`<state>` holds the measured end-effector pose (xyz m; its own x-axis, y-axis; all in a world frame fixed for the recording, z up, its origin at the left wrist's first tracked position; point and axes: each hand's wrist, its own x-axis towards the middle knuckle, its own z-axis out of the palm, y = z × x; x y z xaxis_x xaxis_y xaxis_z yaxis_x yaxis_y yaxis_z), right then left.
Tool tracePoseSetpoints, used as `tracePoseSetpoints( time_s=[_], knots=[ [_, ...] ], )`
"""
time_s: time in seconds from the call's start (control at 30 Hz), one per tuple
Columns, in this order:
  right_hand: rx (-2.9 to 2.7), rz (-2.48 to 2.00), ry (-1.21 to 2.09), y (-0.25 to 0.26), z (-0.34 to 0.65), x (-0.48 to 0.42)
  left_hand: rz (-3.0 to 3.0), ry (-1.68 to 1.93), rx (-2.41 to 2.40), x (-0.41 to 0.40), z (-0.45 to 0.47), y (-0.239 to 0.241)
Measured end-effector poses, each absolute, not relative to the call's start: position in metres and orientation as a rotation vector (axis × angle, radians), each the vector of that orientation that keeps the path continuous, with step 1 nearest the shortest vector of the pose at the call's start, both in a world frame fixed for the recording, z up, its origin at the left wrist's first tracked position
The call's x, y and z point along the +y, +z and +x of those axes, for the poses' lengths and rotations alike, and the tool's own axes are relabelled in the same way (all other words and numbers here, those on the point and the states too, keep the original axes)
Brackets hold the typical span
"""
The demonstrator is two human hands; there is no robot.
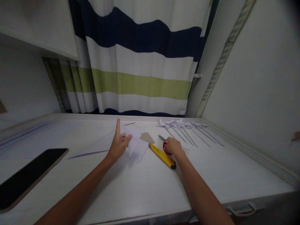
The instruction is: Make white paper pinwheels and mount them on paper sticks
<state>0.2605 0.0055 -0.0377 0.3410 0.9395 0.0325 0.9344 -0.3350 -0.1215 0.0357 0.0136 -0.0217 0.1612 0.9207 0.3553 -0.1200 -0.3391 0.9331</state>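
My left hand (119,142) pinches a folded sheet of white paper (136,149) between thumb and fingers, with its index finger pointing up. The paper is held just over the table. To the right, my right hand (173,146) is closed on the red-handled scissors (166,148), whose short metal blades point away and to the left. Part of the handles is hidden under the fingers. Between my hands lie a yellow utility knife (162,156) and a small grey-beige card piece (147,137).
Several white paper flowers on thin stems (185,131) lie at the back right. A large white sheet (93,145) lies left of my left hand. A black phone (32,175) rests at the left front. A striped curtain (142,86) hangs behind the white table (140,200), with walls at both sides.
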Motion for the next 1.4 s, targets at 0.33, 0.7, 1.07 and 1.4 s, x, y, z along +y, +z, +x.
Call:
tracePoseSetpoints(
  time_s=[0.33,0.7,1.07,1.4],
  knots=[
    [-1.781,-2.279,0.005,-0.03,0.254,-0.003,1.646,1.166,0.922,0.01,0.034,-0.023],
    [-1.933,-1.02,0.695,-0.025,0.204,-0.006,1.77,0.802,0.657,-0.004,0.046,-0.032],
    [-1.37,-1.109,0.791,-0.02,0.217,0.001,1.692,0.731,0.573,-0.006,0.047,-0.025],
    [-1.259,-1.206,0.537,-0.022,0.244,0.011,1.831,1.012,0.724,0.01,0.038,-0.033]
  ],
)
